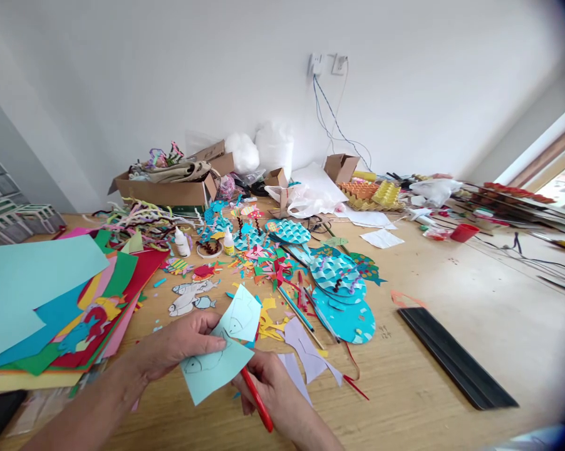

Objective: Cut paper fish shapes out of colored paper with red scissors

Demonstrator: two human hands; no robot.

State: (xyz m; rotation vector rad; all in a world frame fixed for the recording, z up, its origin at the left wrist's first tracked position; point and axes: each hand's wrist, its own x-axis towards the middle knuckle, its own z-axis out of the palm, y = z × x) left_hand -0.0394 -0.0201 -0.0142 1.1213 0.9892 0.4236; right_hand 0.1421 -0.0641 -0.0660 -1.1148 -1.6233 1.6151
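My left hand pinches a piece of pale blue paper between thumb and fingers. Two fish are drawn on it in dark line, and a notch on its right side separates the upper fish from the lower one. My right hand is closed around red-handled scissors at the paper's right edge; their blades are hidden. Just beyond my left hand lie grey and white paper fish. Yellow paper scraps and lilac paper pieces lie beyond my right hand.
Coloured paper sheets are piled at left. Small glue bottles, a heap of paper scraps and blue wavy paper discs cover the middle. A black tray lies at right. A cardboard box stands near the wall.
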